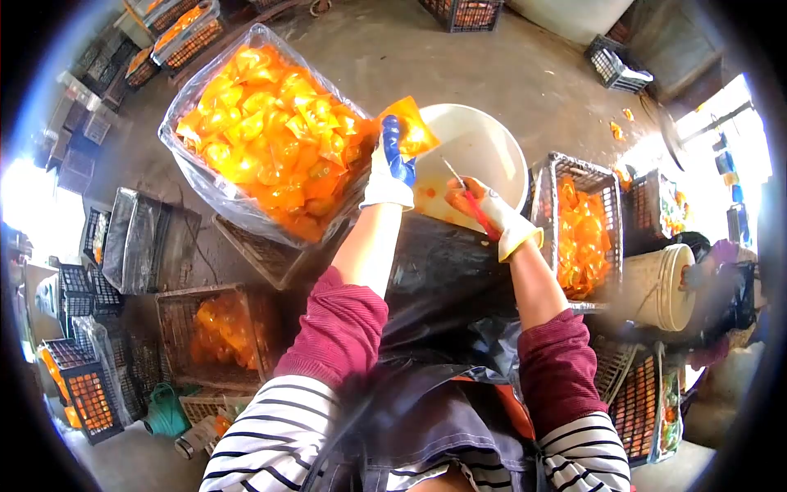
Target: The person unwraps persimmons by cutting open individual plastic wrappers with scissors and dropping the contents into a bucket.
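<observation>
My left hand (390, 160), in a white glove with blue fingers, is closed on an orange plastic packet (414, 125). The packet is held up between a lined crate and a large white bucket (502, 152). Over the bucket's near side, my right hand (484, 205) wears a stained white glove with a yellow cuff. Its fingers wrap round a red-handled knife (452, 170), whose thin blade points up towards the packet. A few orange bits lie at the bottom of the bucket. To the left, a plastic-lined crate (187, 174) is heaped with shiny orange packets (266, 135).
A black crate (616, 215) with orange packets stands right of the bucket, beside a cream bucket (662, 287) on its side. At lower left sits a brown crate (176, 328) with more packets. Several crates line both sides; orange scraps (616, 131) lie on the floor.
</observation>
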Motion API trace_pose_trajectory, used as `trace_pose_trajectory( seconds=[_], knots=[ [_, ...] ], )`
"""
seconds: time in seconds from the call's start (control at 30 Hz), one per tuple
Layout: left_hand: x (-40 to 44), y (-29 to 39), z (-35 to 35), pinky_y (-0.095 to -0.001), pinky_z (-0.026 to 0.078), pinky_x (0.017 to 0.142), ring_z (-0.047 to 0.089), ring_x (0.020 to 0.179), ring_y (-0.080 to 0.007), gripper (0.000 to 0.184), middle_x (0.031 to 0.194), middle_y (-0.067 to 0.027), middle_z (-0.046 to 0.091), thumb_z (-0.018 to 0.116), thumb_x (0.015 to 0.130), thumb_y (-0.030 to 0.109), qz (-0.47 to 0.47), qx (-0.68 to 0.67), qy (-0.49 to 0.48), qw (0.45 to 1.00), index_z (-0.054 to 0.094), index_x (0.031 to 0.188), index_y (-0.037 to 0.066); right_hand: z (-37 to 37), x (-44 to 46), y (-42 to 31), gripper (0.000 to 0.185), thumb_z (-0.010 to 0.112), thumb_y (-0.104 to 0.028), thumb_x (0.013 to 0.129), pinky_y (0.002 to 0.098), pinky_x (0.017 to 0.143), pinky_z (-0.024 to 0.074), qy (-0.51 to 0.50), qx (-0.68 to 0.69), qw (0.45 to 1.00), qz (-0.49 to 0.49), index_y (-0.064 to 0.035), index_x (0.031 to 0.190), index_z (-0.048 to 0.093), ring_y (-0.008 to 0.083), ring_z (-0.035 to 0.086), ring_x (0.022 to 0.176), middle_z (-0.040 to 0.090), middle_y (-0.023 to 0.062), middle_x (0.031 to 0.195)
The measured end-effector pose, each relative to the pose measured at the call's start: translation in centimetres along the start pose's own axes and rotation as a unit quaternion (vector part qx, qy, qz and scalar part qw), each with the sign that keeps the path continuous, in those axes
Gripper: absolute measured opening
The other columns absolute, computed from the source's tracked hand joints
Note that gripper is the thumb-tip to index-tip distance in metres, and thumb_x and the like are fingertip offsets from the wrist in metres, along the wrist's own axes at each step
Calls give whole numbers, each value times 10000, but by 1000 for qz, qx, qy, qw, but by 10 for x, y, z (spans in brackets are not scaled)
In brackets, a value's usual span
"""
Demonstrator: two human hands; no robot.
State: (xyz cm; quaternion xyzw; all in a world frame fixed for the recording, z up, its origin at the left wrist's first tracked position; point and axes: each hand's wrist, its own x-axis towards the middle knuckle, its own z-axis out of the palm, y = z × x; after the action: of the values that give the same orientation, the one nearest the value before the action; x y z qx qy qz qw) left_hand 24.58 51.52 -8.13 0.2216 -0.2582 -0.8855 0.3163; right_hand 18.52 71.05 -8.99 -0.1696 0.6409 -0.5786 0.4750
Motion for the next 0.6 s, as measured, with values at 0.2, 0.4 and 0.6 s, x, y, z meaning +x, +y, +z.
trace_pose_trajectory(
  seconds=[0.2,0.4,0.6],
  knots=[
    [10,-22,-10,-280,464,893,567,1010,-167,411,1111,-87,604,611,916,325,69,231,-87,967,557,1180,13,25,-9,-13,381,632,-247,913,177,713,432,22,79,995,-57,-41,1216,527,77,551,840,610,21,944],
    [-4,-8,4,-277,483,869,571,963,-154,327,1049,-78,603,618,915,271,-17,141,-70,987,571,1126,25,30,-20,-28,409,651,-307,889,248,643,485,38,-42,998,-35,-34,1180,562,117,595,757,644,55,918],
    [-8,-6,1,-314,493,872,576,1025,-231,424,1143,-113,594,513,941,349,108,342,-120,926,536,1229,40,27,-14,-25,356,625,-348,886,245,675,465,69,-66,995,15,-81,1121,619,102,592,793,661,27,934]
  ],
)
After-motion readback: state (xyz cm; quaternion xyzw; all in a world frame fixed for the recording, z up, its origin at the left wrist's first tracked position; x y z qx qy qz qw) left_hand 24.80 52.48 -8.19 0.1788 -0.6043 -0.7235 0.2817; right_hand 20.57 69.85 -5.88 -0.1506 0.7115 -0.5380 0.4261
